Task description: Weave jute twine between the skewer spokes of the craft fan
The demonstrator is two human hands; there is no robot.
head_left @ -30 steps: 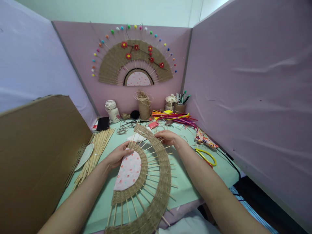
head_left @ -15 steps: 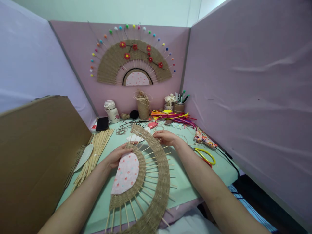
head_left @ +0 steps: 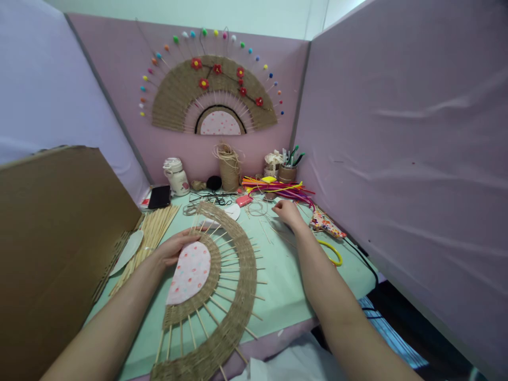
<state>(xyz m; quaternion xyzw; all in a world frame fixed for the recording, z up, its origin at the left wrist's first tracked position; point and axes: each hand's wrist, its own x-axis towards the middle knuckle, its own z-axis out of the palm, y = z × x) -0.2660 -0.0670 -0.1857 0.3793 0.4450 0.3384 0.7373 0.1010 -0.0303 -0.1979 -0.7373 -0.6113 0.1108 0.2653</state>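
The woven fan [head_left: 213, 275] is clamped in the left hand [head_left: 178, 247] at the far end of its inner band, beside the pink-dotted panel [head_left: 191, 272]. The outer band is directed rightward, away from that hand; the near end is extended over the near edge of the tabletop [head_left: 278, 296]. The right hand [head_left: 289, 212] is positioned clear of the fan, toward the far right corner, fingers curled together; whether anything is pinched cannot be determined.

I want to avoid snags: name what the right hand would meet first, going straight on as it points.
Likely the loose twine ahead of the right hand, then the coloured stems; depth is unclear.
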